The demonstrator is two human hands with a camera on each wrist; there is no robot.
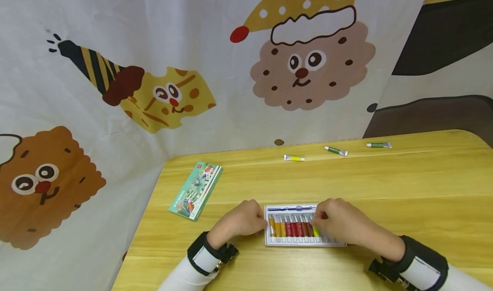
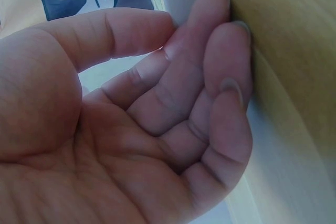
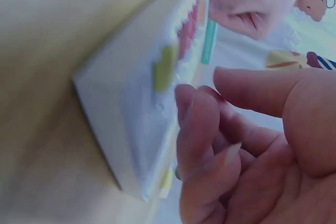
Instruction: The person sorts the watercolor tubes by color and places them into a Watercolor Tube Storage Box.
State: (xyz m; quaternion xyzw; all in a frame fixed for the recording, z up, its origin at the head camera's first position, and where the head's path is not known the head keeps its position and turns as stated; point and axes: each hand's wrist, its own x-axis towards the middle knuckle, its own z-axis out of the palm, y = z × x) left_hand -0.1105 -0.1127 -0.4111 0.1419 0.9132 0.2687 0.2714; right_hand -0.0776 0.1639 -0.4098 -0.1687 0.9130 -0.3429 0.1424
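Observation:
A white paint tray (image 1: pixel 306 244) lies lengthwise on the table, with several paint tubes (image 1: pixel 294 229) in its left slots, running from ochre through red and brown to a yellow-green paint tube (image 3: pixel 165 69). A thin blue brush (image 1: pixel 290 209) lies along its far side. My left hand (image 1: pixel 246 217) grips the tray's left edge between thumb and fingers, fingertips low by the tabletop. Over the tray's right part hovers my right hand (image 1: pixel 343 220), its fingers loosely bent beside the yellow-green tube. Nothing shows between its thumb and fingers in the right wrist view.
A green paint box (image 1: pixel 196 191) lies at the left of the wooden table (image 1: pixel 246 184). Toward the back edge lie a yellow tube (image 1: pixel 294 158), a dark green tube (image 1: pixel 336 151) and another green tube (image 1: pixel 379 145). A cartoon-printed cloth (image 1: pixel 223 68) hangs behind.

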